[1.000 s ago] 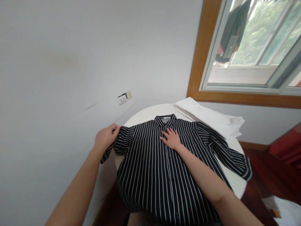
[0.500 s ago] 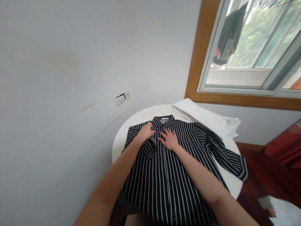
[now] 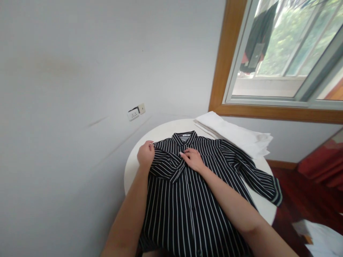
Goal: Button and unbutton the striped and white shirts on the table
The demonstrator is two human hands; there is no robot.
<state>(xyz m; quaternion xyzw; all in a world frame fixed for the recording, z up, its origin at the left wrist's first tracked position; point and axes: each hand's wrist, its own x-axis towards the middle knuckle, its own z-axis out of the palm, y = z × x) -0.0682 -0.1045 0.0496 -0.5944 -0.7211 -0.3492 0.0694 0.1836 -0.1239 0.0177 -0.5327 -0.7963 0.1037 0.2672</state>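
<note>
A black shirt with white stripes (image 3: 187,203) lies front up on a round white table (image 3: 134,162), collar toward the wall. Its left sleeve is folded in across the chest. My left hand (image 3: 146,154) is closed on the shirt's left shoulder edge at the fold. My right hand (image 3: 192,159) lies on the chest just below the collar, fingers bent and pressing on the folded sleeve's end. The right sleeve stretches out flat toward the table's right edge.
A stack of folded white cloth (image 3: 235,135) sits at the table's far right, under the wooden-framed window (image 3: 270,57). A wall socket (image 3: 135,111) is on the white wall to the left. Dark red floor and something white (image 3: 321,235) lie at lower right.
My left hand carried the left sleeve from the table's left edge in over the chest, then slid back to the shoulder fold. My right hand stayed on the chest.
</note>
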